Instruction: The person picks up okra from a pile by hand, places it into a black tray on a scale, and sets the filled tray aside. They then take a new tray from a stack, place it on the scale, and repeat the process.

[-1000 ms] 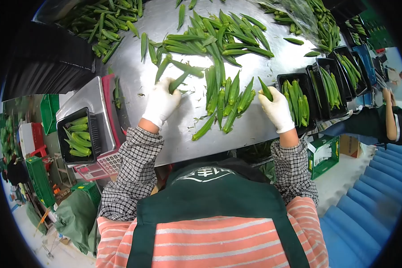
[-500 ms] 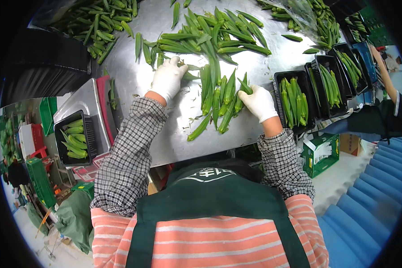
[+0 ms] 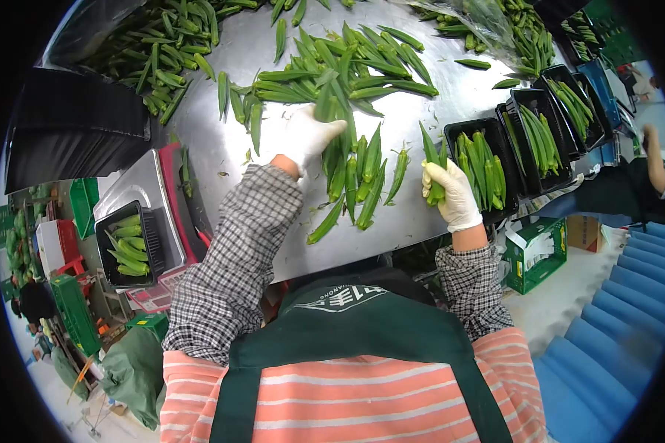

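Observation:
My left hand (image 3: 308, 138), in a white glove and slightly blurred, is over the near part of an okra heap (image 3: 332, 70). Its thumb stretches out to the right and I see nothing held; some fingertips are hard to make out. In the white-gloved right hand (image 3: 457, 198), several okra pods (image 3: 434, 159) are gripped upright, just left of a black tray of okra (image 3: 483, 168). Between the hands, loose okra pods (image 3: 358, 177) lie roughly side by side on the metal table (image 3: 281, 247), and a single thin pod (image 3: 398, 175) lies apart.
More black trays with okra (image 3: 541, 140) line the right edge. At left, a filled black tray (image 3: 128, 246) rests on a scale (image 3: 168, 214), below stacked black trays (image 3: 81, 122). Larger okra piles (image 3: 174, 48) lie at the back. Another person's arm (image 3: 654, 159) shows at far right.
My left hand has moved right, nearer the row of pods. My right hand has drawn right and down, away from the row, with okra pods in it.

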Demonstrator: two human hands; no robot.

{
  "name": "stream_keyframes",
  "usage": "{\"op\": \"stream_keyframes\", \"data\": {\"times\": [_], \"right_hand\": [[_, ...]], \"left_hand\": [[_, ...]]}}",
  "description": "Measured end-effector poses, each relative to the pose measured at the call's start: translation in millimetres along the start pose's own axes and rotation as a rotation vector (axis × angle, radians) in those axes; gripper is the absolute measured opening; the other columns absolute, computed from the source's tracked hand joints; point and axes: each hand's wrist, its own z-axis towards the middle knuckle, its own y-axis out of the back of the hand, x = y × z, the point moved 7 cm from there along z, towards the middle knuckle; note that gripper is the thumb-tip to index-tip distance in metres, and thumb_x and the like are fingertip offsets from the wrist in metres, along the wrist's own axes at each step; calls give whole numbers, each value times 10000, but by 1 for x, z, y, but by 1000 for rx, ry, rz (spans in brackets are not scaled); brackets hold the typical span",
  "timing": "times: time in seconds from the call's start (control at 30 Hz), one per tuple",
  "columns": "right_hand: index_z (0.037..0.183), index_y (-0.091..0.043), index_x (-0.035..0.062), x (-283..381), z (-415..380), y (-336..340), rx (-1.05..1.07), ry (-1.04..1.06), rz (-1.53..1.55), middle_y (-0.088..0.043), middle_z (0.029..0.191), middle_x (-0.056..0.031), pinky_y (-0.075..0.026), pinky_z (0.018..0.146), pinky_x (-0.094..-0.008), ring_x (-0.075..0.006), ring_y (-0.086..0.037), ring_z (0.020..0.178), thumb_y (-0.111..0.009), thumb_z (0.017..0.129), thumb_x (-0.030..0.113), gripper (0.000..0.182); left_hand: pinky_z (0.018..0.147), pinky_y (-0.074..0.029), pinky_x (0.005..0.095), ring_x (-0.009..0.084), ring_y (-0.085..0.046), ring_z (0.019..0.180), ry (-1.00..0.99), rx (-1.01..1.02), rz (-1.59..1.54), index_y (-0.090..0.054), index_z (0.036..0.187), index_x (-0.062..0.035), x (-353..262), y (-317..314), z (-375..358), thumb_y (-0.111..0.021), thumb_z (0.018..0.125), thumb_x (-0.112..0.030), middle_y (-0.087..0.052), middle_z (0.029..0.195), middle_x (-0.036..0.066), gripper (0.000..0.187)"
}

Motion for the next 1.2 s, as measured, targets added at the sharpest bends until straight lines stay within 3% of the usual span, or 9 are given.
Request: {"op": "stream_keyframes", "data": {"times": [0.1, 0.33, 0.5, 0.6, 0.63, 0.73, 0.9, 1.0, 1.2], "right_hand": [[911, -546, 68, -4, -4, 6, -83, 24, -158, -548, 700, 0, -399, 483, -199, -75, -496, 547, -680, 792, 143, 195], [1069, -544, -12, 22, -20, -5, -211, 210, -415, -534, 667, 6, -394, 487, -211, -61, -473, 537, -652, 776, 105, 333], [967, -585, -14, 30, -6, -40, -93, 158, -643, -525, 657, 16, -362, 464, -201, -38, -456, 527, -622, 796, 112, 215], [963, -571, -43, 28, 22, -78, -126, 485, -1065, -626, 748, -165, -479, 618, -331, -258, -612, 663, -628, 763, 216, 332], [987, -562, -31, 19, 32, -85, -138, 308, -1115, -627, 847, -237, -481, 737, -389, -368, -614, 815, -638, 736, 285, 412], [1039, -553, 25, 5, 43, -101, -175, 316, -1357, -625, 891, -237, -478, 765, -417, -380, -609, 852, -658, 722, 316, 443], [1037, -565, 31, 13, 42, -94, -175, 342, -1328, -624, 918, -237, -474, 790, -426, -373, -606, 879, -633, 694, 252, 414], [997, -576, -43, 9, 47, -74, -2, 280, -643, -619, 826, -74, -487, 663, -282, -168, -588, 720, -629, 719, 90, 313], [1135, -523, -23, 53, -6, -233, 449, 166, -447, -574, 908, -30, -445, 629, -212, -85, -535, 730, -606, 770, 81, 389]], "left_hand": [[783, -491, 309, 234, -641, 861, 35, -13, 413, -616, 1030, 7, 0, -21, 19, -737, 688, -264, -652, 968, 180, 452], [759, -492, 299, 222, -643, 809, 136, 55, 399, -625, 1015, 26, -3, 5, 8, -697, 675, -181, -665, 892, 157, 404], [660, -507, 279, 159, -614, 693, 163, 274, -729, -589, 1054, 25, 52, 27, -23, -637, 748, -69, -648, 821, 93, 323], [713, -543, 327, 209, -634, 752, 155, 338, -1203, -576, 1046, 25, 65, 30, -51, -658, 734, -90, -642, 879, 122, 343], [728, -544, 358, 226, -634, 765, 157, 325, -1261, -571, 1048, 27, 65, 30, -59, -664, 725, -95, -638, 894, 127, 357], [787, -518, 419, 269, -623, 845, 87, 357, -1452, -555, 1055, 36, 56, 31, -77, -674, 710, -100, -620, 951, 146, 389], [777, -491, 378, 236, -620, 818, 85, 266, -1387, -573, 1030, 39, 52, 52, -97, -637, 763, -82, -635, 914, 138, 300], [774, -498, 338, 193, -618, 788, 2, 125, -1336, -588, 1008, -7, 40, 71, -114, -626, 796, -94, -641, 897, 104, 232], [786, -473, 335, 181, -569, 896, -171, -282, -1294, -509, 1096, -17, 15, 145, -200, -604, 812, -95, -576, 959, 75, 310]]}}
